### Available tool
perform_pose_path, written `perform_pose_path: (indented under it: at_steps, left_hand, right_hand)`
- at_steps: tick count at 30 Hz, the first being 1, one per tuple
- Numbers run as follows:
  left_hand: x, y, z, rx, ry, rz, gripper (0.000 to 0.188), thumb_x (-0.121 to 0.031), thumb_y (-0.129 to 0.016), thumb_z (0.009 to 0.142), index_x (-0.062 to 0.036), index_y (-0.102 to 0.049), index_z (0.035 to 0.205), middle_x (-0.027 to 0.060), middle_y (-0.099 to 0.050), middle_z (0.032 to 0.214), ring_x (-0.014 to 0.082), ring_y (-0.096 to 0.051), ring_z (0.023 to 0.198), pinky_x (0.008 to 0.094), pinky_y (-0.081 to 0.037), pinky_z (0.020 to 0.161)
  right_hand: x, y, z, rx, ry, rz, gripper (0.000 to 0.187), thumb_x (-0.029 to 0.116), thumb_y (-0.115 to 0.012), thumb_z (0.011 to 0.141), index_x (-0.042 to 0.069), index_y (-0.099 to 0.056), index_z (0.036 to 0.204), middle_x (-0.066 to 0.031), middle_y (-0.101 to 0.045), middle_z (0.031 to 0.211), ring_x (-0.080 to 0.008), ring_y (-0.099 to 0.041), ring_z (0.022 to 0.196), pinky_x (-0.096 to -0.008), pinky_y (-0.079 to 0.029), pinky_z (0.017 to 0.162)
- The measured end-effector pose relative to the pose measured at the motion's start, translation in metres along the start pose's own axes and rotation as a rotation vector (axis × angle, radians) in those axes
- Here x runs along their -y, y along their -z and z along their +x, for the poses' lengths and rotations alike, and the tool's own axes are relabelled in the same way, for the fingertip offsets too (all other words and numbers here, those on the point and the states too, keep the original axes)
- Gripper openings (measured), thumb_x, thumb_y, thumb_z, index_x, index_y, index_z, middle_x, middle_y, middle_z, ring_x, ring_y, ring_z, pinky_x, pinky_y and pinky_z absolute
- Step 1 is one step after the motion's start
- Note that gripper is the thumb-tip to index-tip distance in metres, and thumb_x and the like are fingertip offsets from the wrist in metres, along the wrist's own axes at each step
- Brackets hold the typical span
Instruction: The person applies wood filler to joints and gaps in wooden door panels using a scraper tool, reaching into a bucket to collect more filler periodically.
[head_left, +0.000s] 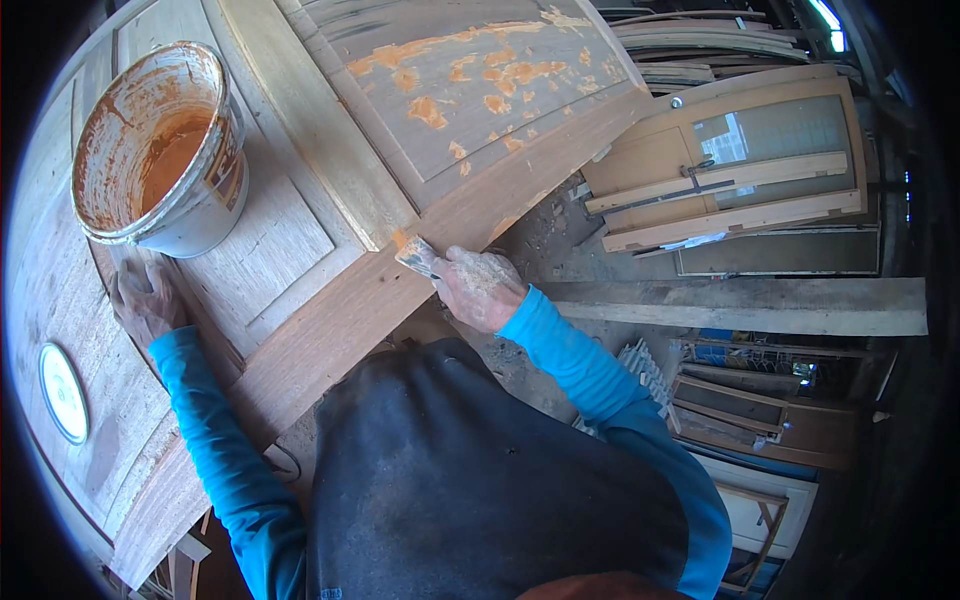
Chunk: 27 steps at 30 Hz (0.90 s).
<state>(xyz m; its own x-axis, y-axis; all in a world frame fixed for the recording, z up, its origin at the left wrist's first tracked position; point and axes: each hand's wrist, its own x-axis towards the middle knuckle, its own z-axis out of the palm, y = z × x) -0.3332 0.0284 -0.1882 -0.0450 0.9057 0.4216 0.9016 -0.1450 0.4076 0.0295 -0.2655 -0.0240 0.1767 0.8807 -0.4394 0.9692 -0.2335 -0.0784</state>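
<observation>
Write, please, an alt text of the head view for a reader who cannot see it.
A person's right hand holds a flat scraper at a panelled wooden piece patched with orange paste. The left hand is beside a bucket with similar paste inside.

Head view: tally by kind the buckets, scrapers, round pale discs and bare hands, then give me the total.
Bucket: 1
Scraper: 1
Round pale disc: 1
Bare hands, left hand and right hand: 2
Total: 5
</observation>
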Motion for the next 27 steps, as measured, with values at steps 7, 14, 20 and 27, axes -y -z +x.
perform_pose_path:
  at_steps: [7, 14, 20, 27]
  left_hand:
    - [0.004, 0.017, 0.003, -0.018, 0.013, -0.059, 0.05, -0.037, -0.073, 0.087, -0.004, -0.069, 0.125, 0.0275, -0.066, 0.125, 0.0429, -0.062, 0.117, 0.0478, -0.049, 0.104]
    - [0.003, 0.002, 0.002, -0.03, 0.101, -0.046, 0.057, -0.041, -0.071, 0.08, -0.0094, -0.07, 0.128, 0.026, -0.058, 0.136, 0.0451, -0.054, 0.128, 0.0525, -0.043, 0.11]
    - [-0.004, 0.003, 0.003, -0.007, 0.107, -0.061, 0.055, -0.038, -0.07, 0.079, -0.0097, -0.07, 0.127, 0.0265, -0.058, 0.135, 0.0452, -0.054, 0.128, 0.0525, -0.043, 0.11]
    - [0.001, -0.001, 0.001, 0.015, 0.108, -0.069, 0.057, -0.04, -0.073, 0.078, -0.0124, -0.07, 0.127, 0.0264, -0.057, 0.137, 0.0461, -0.054, 0.126, 0.0533, -0.044, 0.108]
  right_hand:
    - [0.008, 0.022, -0.029, -0.037, -0.037, 0.166, 0.046, 0.02, -0.062, 0.096, 0.009, -0.059, 0.141, -0.0213, -0.065, 0.097, -0.0423, -0.066, 0.091, -0.0511, -0.053, 0.081]
    - [0.047, 0.002, -0.036, -0.127, 0.045, 0.332, 0.043, 0.015, -0.063, 0.095, 0.007, -0.06, 0.138, -0.0203, -0.063, 0.098, -0.0413, -0.065, 0.089, -0.0514, -0.053, 0.079]
    - [0.065, -0.026, -0.026, -0.14, 0.002, 0.242, 0.042, 0.015, -0.064, 0.096, 0.003, -0.062, 0.135, -0.0219, -0.063, 0.095, -0.0435, -0.063, 0.088, -0.0515, -0.051, 0.077]
    - [0.051, -0.041, -0.027, -0.201, 0.031, 0.274, 0.046, 0.02, -0.064, 0.096, 0.004, -0.059, 0.139, -0.0209, -0.064, 0.097, -0.0414, -0.066, 0.088, -0.0517, -0.054, 0.078]
